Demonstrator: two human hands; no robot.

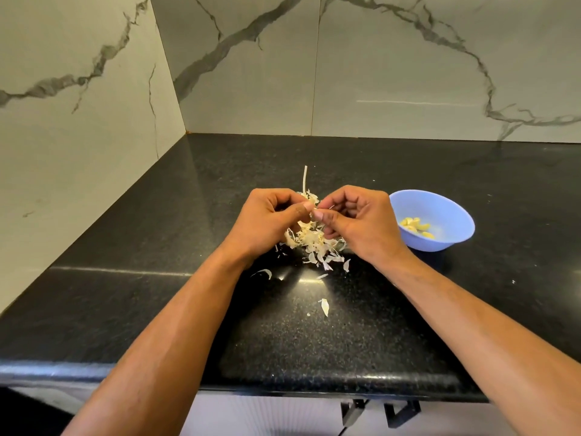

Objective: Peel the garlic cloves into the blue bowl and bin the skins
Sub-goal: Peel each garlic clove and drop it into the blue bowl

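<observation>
- Both hands are held together just above the skin pile [311,239]: the left hand [267,220] and the right hand [358,220] have their fingers curled inward, thumbs nearly touching, and something small is pinched between them. A clove is judged to be gripped there, mid-peel, but it is hidden by the thumbs and cannot be confirmed.
- Nearer than the skin pile, loose skin flakes [324,306] are scattered across the black tabletop [125,309], one lying well apart toward the front edge.
- The skin pile itself lies directly under the hands, with a thin dry stalk [304,179] sticking out of its far side.
- To the right of the skin pile, near but apart, the blue bowl [435,202] is set down, with several peeled cloves [415,226] already inside.
- No bin is seen, so the skins are judged not yet cleared.
- A slip is the likely risk: a freed clove could be dropped into the skin pile and lost among the flakes, since the peeling is done above it rather than above the blue bowl.
- Light flakes could also be swept off the front edge by a forearm, because the strays lie between the arms.
</observation>
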